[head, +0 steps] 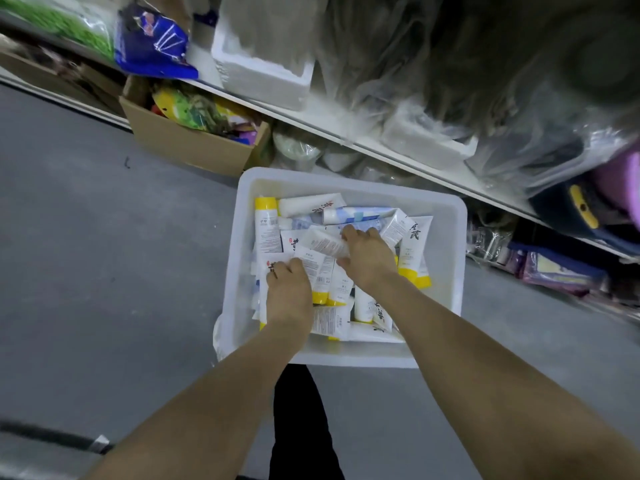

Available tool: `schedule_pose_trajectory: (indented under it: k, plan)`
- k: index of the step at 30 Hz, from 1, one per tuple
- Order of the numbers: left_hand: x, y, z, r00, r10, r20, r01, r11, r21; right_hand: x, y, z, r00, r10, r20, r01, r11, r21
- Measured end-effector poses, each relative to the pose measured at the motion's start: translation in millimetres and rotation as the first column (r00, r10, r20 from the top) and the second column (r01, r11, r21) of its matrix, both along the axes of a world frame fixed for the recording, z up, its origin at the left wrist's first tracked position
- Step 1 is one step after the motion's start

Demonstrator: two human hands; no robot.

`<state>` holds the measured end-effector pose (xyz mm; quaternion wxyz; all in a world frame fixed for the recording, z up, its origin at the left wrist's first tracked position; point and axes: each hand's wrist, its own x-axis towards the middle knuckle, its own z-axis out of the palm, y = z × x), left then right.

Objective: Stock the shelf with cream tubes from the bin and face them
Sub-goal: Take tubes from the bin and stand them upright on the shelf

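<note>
Two hands are reaching into the white bin [446, 216] at the centre of the frame, where the cream tubes [266, 223] are lying in a loose heap. The left hand [289, 289] is curling its fingers around one tube. The right hand [367, 258] is pinching another tube [323, 242]. The shelf [346, 142] is running diagonally across the upper frame.
</note>
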<state>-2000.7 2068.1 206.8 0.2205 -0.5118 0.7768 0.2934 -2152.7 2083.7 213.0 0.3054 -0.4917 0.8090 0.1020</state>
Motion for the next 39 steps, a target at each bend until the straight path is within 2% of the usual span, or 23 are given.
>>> schedule_pose_trajectory:
  k: [2, 5, 9, 11, 13, 15, 17, 21, 28, 30, 34, 39]
  plan:
    - [-4.7, 1.3, 0.8, 0.996, 0.085, -0.023, -0.084, 0.996, 0.043, 0.8, 6.0, 10.0, 0.996, -0.082, 0.018, 0.083, 0.997, -0.007]
    - [-8.2, -2.1, -4.1, 0.994, 0.106, 0.009, -0.106, 0.992, 0.074, 0.8, 15.2, 19.8, 0.986, -0.163, 0.043, 0.165, 0.985, -0.045]
    - [0.7, -7.2, 4.0, 0.995, -0.092, 0.046, 0.082, 0.98, 0.182, 1.7, 25.2, 38.1, 0.967, -0.249, 0.059, 0.253, 0.965, -0.071]
    - [11.8, -11.0, 14.7, 0.994, -0.103, 0.027, 0.097, 0.981, 0.168, 2.9, 29.6, 52.7, 0.956, -0.29, 0.054, 0.294, 0.952, -0.087]
    - [25.1, -16.7, 31.4, 0.998, -0.062, -0.007, 0.063, 0.989, 0.135, 4.1, 33.0, 70.4, 0.947, -0.316, 0.052, 0.32, 0.942, -0.102]
    - [36.4, -25.5, 49.9, 0.997, 0.045, -0.07, -0.036, 0.991, 0.132, 3.8, 32.4, 86.8, 0.947, -0.316, 0.059, 0.321, 0.939, -0.122]
    - [46.7, -38.6, 82.3, 0.975, 0.142, -0.171, -0.121, 0.984, 0.127, 6.1, 29.1, 116.0, 0.95, -0.307, 0.067, 0.314, 0.934, -0.171]
    - [57.6, -71.5, 158.2, 0.925, 0.196, -0.324, -0.177, 0.98, 0.089, 12.5, 15.7, 183.7, 0.953, -0.29, 0.091, 0.304, 0.904, -0.302]
    - [57.2, -118.7, 298.3, 0.797, 0.167, -0.58, -0.215, 0.976, -0.014, 7.9, -22.5, 316.2, 0.935, -0.247, 0.253, 0.348, 0.767, -0.539]
    - [57.6, -129.8, 336.9, 0.752, 0.133, -0.646, -0.209, 0.977, -0.042, 6.5, -32.1, 351.7, 0.935, -0.213, 0.284, 0.345, 0.729, -0.591]
    - [60.6, -151.7, 410.3, 0.695, -0.031, -0.718, -0.167, 0.965, -0.203, 5.7, -52.3, 424.0, 0.96, -0.115, 0.256, 0.265, 0.673, -0.69]
    - [63.3, -169.6, 496.7, 0.618, -0.156, -0.77, -0.235, 0.898, -0.37, 3.6, -70.0, 517.5, 0.983, 0.042, 0.178, 0.122, 0.577, -0.807]
